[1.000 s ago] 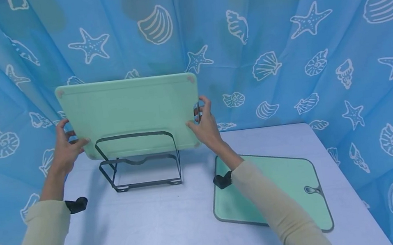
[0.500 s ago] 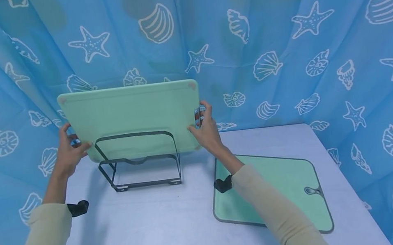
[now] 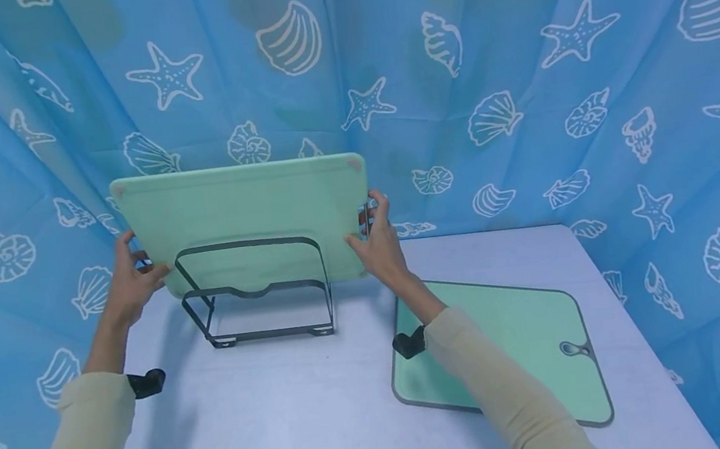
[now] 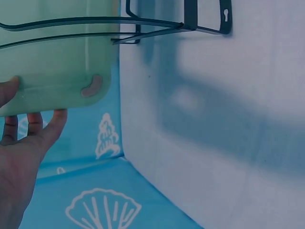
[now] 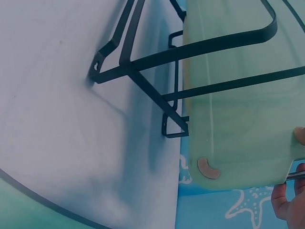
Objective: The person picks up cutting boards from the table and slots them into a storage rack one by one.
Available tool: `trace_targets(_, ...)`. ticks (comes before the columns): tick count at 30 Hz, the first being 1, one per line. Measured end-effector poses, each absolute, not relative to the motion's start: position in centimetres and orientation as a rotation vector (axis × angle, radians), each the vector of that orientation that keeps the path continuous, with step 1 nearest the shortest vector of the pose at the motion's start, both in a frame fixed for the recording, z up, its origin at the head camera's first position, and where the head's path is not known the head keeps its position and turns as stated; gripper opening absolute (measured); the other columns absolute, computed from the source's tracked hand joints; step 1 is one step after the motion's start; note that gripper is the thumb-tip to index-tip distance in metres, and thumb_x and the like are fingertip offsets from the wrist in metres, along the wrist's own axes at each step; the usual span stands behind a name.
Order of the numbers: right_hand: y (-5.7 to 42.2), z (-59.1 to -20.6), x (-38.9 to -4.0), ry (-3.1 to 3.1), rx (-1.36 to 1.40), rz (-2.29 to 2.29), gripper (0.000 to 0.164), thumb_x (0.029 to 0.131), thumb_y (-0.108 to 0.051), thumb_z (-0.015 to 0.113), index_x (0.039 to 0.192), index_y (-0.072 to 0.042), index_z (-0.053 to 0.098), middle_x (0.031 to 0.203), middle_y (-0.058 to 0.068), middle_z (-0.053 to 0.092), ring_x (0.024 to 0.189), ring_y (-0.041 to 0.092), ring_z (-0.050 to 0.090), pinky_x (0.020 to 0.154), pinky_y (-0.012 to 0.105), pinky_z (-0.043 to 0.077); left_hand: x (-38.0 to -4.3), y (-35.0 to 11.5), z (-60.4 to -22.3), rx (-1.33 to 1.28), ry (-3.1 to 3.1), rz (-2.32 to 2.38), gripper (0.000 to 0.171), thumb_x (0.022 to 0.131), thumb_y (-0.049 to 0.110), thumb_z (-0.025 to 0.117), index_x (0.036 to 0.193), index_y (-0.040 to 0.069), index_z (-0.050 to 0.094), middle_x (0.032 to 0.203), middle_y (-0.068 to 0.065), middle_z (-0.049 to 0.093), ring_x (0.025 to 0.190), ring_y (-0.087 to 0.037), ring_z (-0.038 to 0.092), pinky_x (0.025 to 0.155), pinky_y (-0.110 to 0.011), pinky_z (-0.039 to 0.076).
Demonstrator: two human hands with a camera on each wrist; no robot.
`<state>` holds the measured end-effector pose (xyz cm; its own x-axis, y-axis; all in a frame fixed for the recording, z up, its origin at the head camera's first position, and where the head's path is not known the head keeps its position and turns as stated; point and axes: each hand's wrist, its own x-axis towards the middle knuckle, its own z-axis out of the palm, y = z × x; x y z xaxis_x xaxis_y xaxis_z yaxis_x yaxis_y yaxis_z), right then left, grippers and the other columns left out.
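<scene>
A light green cutting board (image 3: 249, 209) with pinkish corner pads stands upright, leaning slightly, at the black metal rack (image 3: 255, 289). Its lower part shows behind the rack's front hoops. My left hand (image 3: 129, 284) pinches the board's left edge, thumb on the near face and fingers behind. On the opposite edge my right hand (image 3: 382, 252) grips the same way, beside the cutout there. In the left wrist view the bottom corner of the board (image 4: 57, 71) shows beyond the fingertips. The right wrist view shows the board (image 5: 238, 129) close behind the rack's bars (image 5: 200, 52).
A second green cutting board (image 3: 519, 340) with a grey rim and a ring in its edge lies flat on the white table (image 3: 276, 417), partly under my right forearm. A blue curtain (image 3: 429, 124) with shell and starfish prints hangs behind the table.
Both hands have lowered the board a little behind the rack's front hoops. The rack and the flat board stay put; the head view has shifted slightly.
</scene>
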<state>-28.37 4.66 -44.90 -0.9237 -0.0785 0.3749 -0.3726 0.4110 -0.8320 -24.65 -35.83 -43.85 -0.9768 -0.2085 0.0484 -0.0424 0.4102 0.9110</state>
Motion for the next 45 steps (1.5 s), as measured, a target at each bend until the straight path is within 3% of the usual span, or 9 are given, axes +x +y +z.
trace_targets(17,4.9,-46.4,-28.0,-2.425,0.395,1.465,0.081,0.092,-0.008,0.071,0.152,-0.015,0.016,0.103,0.01,0.054,0.079,0.023,0.054,0.062,0.037,0.046,-23.9,-35.7,-45.2,0.105,-2.514,-1.652,0.084,0.099,-0.002,0.056,0.158,0.018,-0.001,0.139,-0.041,0.025,0.123,-0.059,0.038,0.096,-0.07,0.039)
trace_targets(32,5.0,-46.8,-28.0,-2.412,0.426,1.441,0.082,0.092,-0.007,0.072,0.152,-0.011,0.017,0.102,0.011,0.054,0.078,0.023,0.055,0.06,0.036,0.047,-24.0,-35.4,-45.3,0.2,-2.518,-1.644,0.085,0.098,-0.004,0.054,0.159,0.019,-0.001,0.142,-0.041,0.025,0.126,-0.06,0.036,0.097,-0.072,0.037)
trace_targets(34,4.9,-46.9,-28.0,-2.408,0.429,1.429,0.082,0.092,-0.006,0.072,0.152,-0.011,0.017,0.101,0.011,0.055,0.077,0.024,0.055,0.059,0.036,0.046,-25.0,-36.7,-47.0,0.217,-2.518,-1.626,0.085,0.098,0.001,0.057,0.159,0.024,0.002,0.142,-0.038,0.028,0.125,-0.058,0.039,0.096,-0.07,0.04)
trace_targets(40,4.8,-46.7,-27.8,-2.41,0.417,1.43,0.081,0.091,-0.007,0.072,0.151,-0.012,0.017,0.102,0.011,0.054,0.075,0.023,0.053,0.058,0.035,0.044,-31.6,-44.4,-57.9,0.184,-2.472,-1.505,0.086,0.096,0.026,0.068,0.15,0.058,0.009,0.134,-0.023,0.038,0.115,-0.047,0.05,0.086,-0.069,0.047)
trace_targets(42,4.9,-46.7,-27.8,-2.413,0.419,1.43,0.081,0.092,-0.007,0.072,0.151,-0.012,0.017,0.102,0.011,0.054,0.075,0.023,0.052,0.058,0.035,0.044,-32.3,-45.2,-59.1,0.156,-2.457,-1.488,0.086,0.096,0.028,0.068,0.148,0.06,0.008,0.133,-0.023,0.039,0.113,-0.047,0.05,0.085,-0.07,0.047)
trace_targets(45,5.0,-46.7,-27.8,-2.417,0.424,1.42,0.082,0.091,-0.007,0.073,0.151,-0.012,0.017,0.102,0.011,0.053,0.076,0.024,0.051,0.059,0.036,0.044,-31.9,-44.8,-58.1,0.174,-2.505,-1.456,0.087,0.097,0.025,0.068,0.152,0.053,0.007,0.136,-0.022,0.039,0.113,-0.043,0.052,0.084,-0.063,0.051)
